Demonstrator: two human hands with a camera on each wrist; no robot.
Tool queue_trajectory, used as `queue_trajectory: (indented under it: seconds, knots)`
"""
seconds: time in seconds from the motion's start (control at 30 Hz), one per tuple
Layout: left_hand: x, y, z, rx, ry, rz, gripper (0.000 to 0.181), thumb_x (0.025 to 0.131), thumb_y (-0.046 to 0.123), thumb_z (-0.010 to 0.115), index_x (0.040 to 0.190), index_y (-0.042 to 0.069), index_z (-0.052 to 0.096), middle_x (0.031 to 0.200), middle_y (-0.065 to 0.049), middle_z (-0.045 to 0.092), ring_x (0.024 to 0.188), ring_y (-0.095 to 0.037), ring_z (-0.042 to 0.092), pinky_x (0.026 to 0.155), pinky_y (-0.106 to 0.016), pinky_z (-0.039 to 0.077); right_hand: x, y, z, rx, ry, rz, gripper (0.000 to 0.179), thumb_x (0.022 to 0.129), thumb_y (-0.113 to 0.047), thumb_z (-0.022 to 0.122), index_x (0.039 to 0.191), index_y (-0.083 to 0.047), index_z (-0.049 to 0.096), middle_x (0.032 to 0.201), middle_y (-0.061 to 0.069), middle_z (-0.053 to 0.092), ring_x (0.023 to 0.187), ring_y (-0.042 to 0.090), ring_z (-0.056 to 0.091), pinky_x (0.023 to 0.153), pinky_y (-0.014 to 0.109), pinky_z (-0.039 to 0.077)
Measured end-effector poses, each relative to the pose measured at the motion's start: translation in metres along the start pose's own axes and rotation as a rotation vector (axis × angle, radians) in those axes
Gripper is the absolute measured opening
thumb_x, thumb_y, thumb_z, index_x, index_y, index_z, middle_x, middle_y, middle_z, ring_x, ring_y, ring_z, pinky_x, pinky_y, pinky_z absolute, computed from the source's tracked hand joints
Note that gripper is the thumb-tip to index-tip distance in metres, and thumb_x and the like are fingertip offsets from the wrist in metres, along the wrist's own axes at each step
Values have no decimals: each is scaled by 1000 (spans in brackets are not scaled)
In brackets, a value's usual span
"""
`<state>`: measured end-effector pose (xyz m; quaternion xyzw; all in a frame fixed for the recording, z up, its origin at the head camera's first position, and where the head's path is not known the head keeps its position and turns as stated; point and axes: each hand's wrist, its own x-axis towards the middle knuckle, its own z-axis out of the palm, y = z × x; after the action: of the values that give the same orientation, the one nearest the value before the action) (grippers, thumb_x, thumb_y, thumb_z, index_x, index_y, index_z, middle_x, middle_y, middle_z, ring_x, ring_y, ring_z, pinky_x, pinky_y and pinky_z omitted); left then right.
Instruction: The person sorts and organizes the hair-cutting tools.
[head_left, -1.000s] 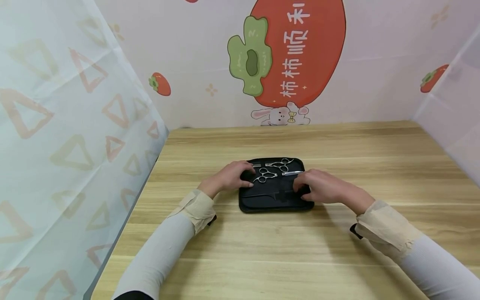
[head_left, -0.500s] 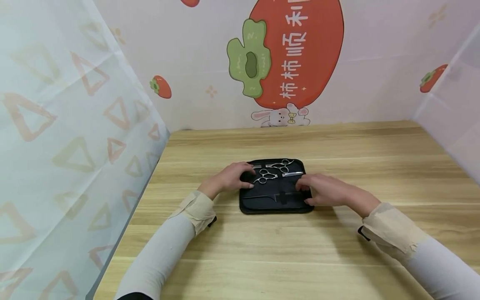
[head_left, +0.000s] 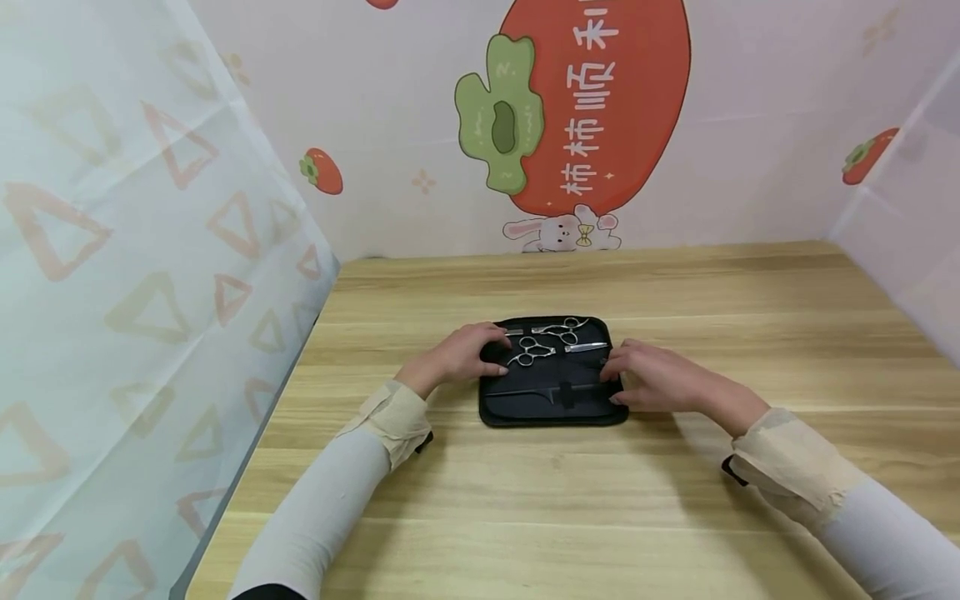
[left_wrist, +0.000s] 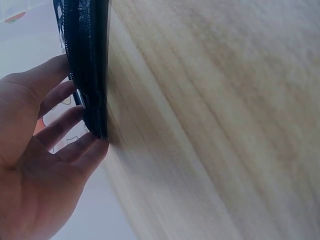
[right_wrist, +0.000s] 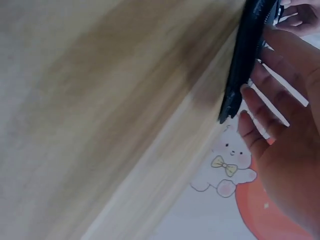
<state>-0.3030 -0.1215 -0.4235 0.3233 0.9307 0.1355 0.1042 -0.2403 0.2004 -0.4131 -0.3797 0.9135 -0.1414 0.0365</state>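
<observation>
A black zip case [head_left: 525,410] lies unfolded on the wooden table in the head view. Inside it, straps hold two pairs of silver hairdressing scissors [head_left: 561,332], the second pair [head_left: 531,350] lying nearer the front. A slim black comb-like piece [head_left: 521,392] runs along the front half. My left hand [head_left: 467,350] holds the case's left edge, thumb and fingers bent over the rim; the left wrist view shows fingertips along the zip [left_wrist: 75,75]. At the right edge my right hand [head_left: 648,375] rests with loosely bent fingers. Its fingertips [right_wrist: 245,90] meet the case's side in the right wrist view.
The pale wooden table [head_left: 555,517] spreads around the case. Behind it stands a printed backdrop [head_left: 390,108] with a big red fruit and a rabbit. A patterned cloth wall [head_left: 127,333] borders the table's left side.
My right hand has drawn back slightly to the right, from over the case's inside to its right edge. The left hand and the case stay in place.
</observation>
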Motion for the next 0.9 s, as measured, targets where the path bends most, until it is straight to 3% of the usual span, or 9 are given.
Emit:
queue_trajectory:
  seconds: [0.3,0.63,0.9]
  knots:
    - [-2,2,-2,-4,-9,-10,45,81,38,67,120,18,58,135,-4,44,125,-22,39,104,-36,28,-2,2,3,26,22,-72,24,79,-27,71,99,-13,69,98,-5,53,91,10,49,78,33,45]
    - [0,4,-3,-3,-4,-5,43,81,37,68,118,18,58,134,-4,45,125,-20,39,104,-33,28,-2,5,1,63,5,-32,28,77,-26,73,101,-14,68,106,-4,55,97,13,52,85,36,44]
    - [-2,5,-6,-2,-25,14,44,82,37,66,120,15,57,136,-7,42,126,-22,37,105,-33,26,-1,9,-5,100,16,-44,25,78,-28,72,98,-13,68,102,-4,54,84,13,56,73,32,47]
